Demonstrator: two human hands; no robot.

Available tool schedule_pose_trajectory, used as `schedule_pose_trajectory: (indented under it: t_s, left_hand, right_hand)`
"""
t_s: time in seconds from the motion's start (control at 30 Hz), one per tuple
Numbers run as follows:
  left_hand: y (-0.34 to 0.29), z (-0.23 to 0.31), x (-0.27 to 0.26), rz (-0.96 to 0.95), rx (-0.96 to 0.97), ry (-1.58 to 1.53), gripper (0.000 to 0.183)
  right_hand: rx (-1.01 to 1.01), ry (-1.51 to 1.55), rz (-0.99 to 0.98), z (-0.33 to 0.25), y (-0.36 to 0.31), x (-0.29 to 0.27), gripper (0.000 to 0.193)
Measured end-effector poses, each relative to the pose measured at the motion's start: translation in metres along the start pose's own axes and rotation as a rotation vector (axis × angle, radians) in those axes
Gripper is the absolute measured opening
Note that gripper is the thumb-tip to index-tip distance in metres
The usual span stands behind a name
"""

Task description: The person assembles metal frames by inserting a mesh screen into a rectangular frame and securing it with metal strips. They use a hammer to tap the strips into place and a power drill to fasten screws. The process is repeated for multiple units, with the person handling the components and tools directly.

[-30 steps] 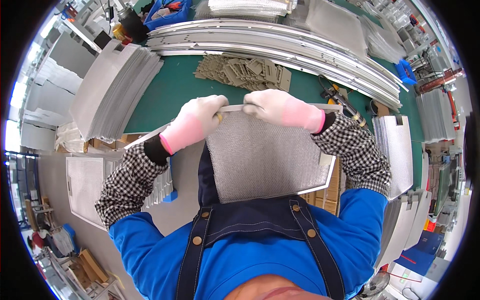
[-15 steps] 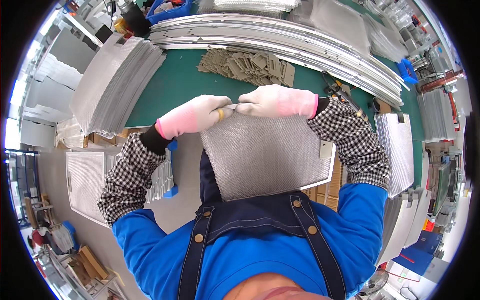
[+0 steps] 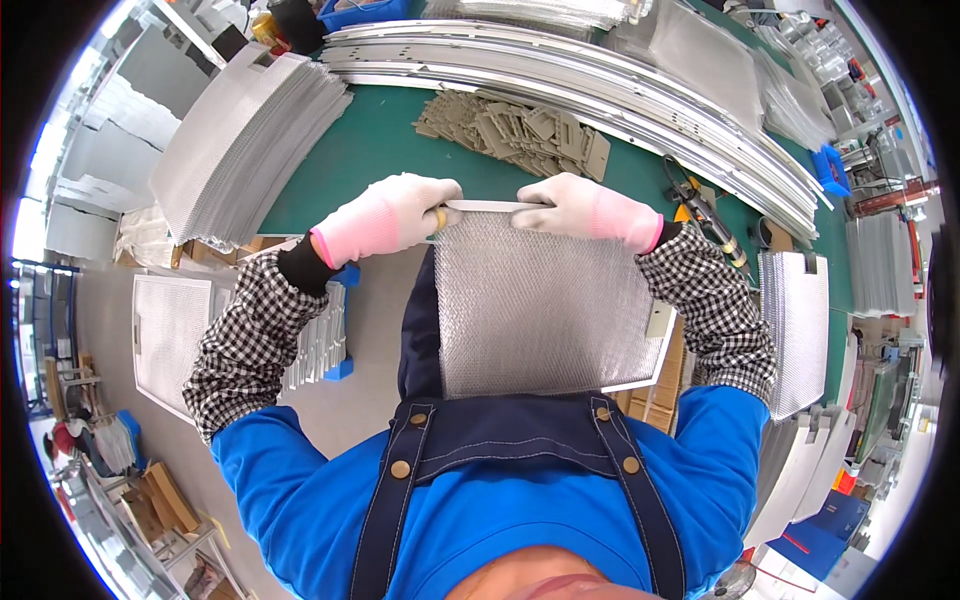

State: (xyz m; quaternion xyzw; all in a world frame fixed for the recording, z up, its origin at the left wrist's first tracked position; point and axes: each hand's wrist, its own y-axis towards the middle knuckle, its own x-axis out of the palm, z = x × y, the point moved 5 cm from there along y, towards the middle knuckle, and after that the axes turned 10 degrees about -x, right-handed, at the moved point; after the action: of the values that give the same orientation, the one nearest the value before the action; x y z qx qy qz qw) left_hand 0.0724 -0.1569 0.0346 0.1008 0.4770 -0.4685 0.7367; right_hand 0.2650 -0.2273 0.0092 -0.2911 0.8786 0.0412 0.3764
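A silver mesh filter panel (image 3: 540,310) leans against my front, below the bench edge. Light metal edging shows along its lower side, and a small beige tab (image 3: 660,320) sits near its right side. Across the far edge of the mesh runs a narrow pale frame strip (image 3: 485,205). My left hand (image 3: 400,212), in a white and pink glove, is closed around the strip's left end. Gloved alike, my right hand (image 3: 575,207) pinches the strip further right, its thumb over the mesh. Whether the strip is fully seated on the mesh cannot be made out.
Beige plates (image 3: 520,133) lie heaped on the green bench (image 3: 350,150), in front of long metal profiles (image 3: 580,75). Mesh sheets (image 3: 235,150) are stacked at left. A power screwdriver (image 3: 710,220) lies at right, near more panels (image 3: 795,330). A framed panel (image 3: 170,335) stands lower left.
My hands have moved apart along the far edge, uncovering the pale strip between them. The mesh panel has turned slightly and sits squarer to me.
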Motion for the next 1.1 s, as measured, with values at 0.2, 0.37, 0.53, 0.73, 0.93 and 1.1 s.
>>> schedule_pose_trajectory:
  t_s: [0.2,0.37,0.53,0.73,0.93,1.1]
  left_hand:
    - [-0.008,-0.004,0.001,0.115,0.060,-0.064,0.025]
    - [-0.016,-0.015,-0.004,-0.197,-0.121,-0.426,0.035]
    - [-0.025,-0.002,-0.012,-0.138,0.004,-0.252,0.028]
    - [-0.036,0.001,-0.014,0.027,0.171,-0.150,0.028]
    - [-0.037,0.005,0.004,0.128,0.110,-0.051,0.028]
    - [-0.030,-0.024,0.022,0.153,-0.199,-0.108,0.033]
  right_hand:
    - [-0.001,-0.043,-0.053,-0.028,0.027,0.002,0.040]
    - [0.027,-0.284,0.012,-0.055,0.033,0.010,0.034]
    - [0.012,-0.025,-0.193,-0.032,0.042,0.017,0.052]
    - [-0.072,-0.026,-0.221,-0.038,0.044,0.010,0.050]
    - [-0.104,-0.392,-0.084,-0.041,0.040,0.015,0.044]
    - [-0.415,-0.554,0.497,-0.095,-0.006,0.001,0.035]
